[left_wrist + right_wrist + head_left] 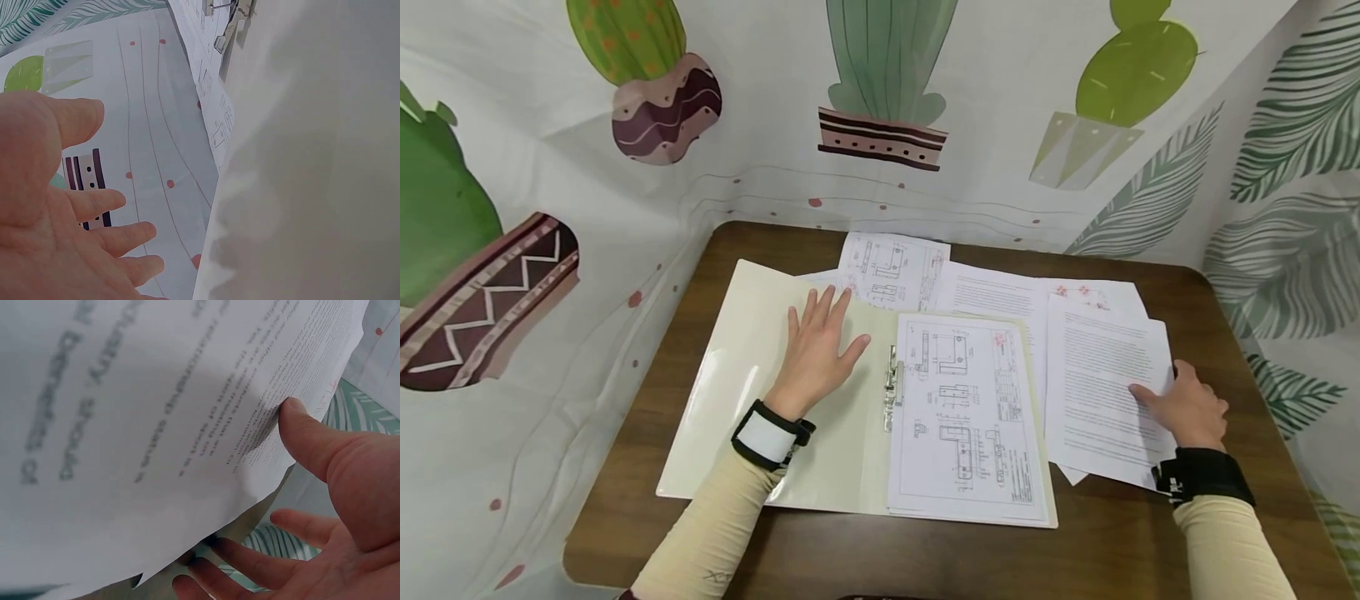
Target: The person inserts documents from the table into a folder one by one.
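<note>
My left hand [815, 358] is spread flat above the left inside cover of a cream folder [722, 417], its shadow falling on the cover. In the left wrist view the palm and splayed fingers [137, 234] hold nothing. The folder lies open; its metal lever clip [891, 387] runs beside the fold. On its right side lies a technical drawing sheet [955, 400]. At the right, my right hand [1187, 407] grips the edge of a printed text sheet [1105, 383]. Its thumb [306, 428] presses on the print, while the other fingers reach below the paper's edge.
Behind the folder lie another drawing sheet [891, 267], a text sheet [992, 292] and a sheet with red marks [1120, 296], partly overlapping. All rest on a brown wooden table [820, 558]. A cloth with cactus and leaf prints [760, 125] hangs around the table's back and sides.
</note>
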`<act>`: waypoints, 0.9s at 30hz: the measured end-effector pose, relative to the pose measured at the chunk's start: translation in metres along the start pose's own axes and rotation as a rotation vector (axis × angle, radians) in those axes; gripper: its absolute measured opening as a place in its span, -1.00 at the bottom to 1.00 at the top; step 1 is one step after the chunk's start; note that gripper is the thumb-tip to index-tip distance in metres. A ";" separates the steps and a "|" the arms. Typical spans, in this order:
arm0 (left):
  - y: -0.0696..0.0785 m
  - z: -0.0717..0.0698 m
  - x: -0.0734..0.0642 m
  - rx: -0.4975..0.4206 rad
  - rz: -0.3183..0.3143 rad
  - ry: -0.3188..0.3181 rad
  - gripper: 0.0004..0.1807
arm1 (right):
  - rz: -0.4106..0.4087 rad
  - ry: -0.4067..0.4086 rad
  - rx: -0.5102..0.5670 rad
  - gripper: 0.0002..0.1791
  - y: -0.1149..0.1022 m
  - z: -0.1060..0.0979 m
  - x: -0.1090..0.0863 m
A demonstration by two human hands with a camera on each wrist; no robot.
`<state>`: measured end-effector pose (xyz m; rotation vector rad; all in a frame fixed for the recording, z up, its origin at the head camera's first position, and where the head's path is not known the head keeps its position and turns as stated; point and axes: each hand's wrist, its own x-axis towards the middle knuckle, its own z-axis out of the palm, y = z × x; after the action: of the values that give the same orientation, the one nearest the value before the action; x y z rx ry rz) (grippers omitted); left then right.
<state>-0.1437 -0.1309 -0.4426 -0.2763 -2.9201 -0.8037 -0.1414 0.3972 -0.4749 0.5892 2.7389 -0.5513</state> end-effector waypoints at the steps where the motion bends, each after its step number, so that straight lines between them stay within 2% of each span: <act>1: 0.000 0.000 0.000 -0.001 0.000 0.000 -0.18 | -0.002 0.002 0.001 0.10 0.000 0.000 0.000; 14: 0.001 0.000 0.000 0.002 -0.005 -0.006 -0.18 | 0.032 0.018 0.054 0.06 -0.005 -0.002 -0.002; 27: 0.000 0.002 0.000 0.008 -0.012 -0.013 -0.18 | 0.045 0.058 0.061 -0.02 -0.006 0.003 0.000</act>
<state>-0.1442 -0.1301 -0.4444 -0.2647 -2.9396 -0.7948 -0.1436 0.3904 -0.4758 0.6896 2.7642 -0.6176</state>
